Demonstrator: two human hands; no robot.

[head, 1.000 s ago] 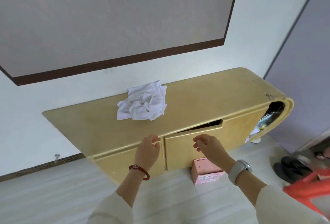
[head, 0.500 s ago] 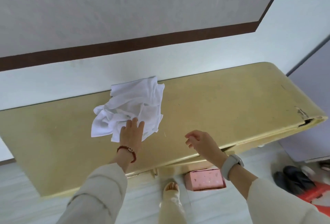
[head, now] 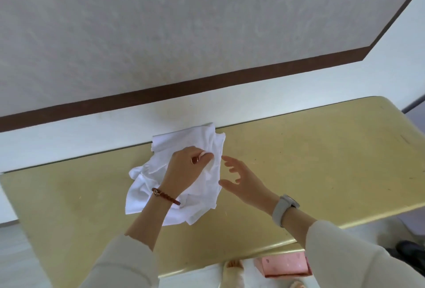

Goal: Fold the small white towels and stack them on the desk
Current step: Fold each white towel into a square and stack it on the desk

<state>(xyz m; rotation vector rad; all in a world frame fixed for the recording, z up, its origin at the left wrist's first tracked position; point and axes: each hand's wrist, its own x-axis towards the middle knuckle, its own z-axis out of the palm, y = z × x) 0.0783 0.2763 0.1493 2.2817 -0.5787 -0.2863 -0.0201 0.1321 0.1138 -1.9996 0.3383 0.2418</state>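
Left hand [head: 184, 170]: grip pinches the crumpled white towels [head: 149, 195]
Right hand [head: 243, 180]: grip wide, fingers spread beside the pile
Bench [head: 322, 161]: carries the towels

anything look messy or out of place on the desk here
Yes: the white towels lie in one crumpled, unfolded heap at the back of the yellow desk, a corner riding up the wall. The left hand pinches a bit of cloth; the right hand hovers open beside it. No folded stack shows yet.
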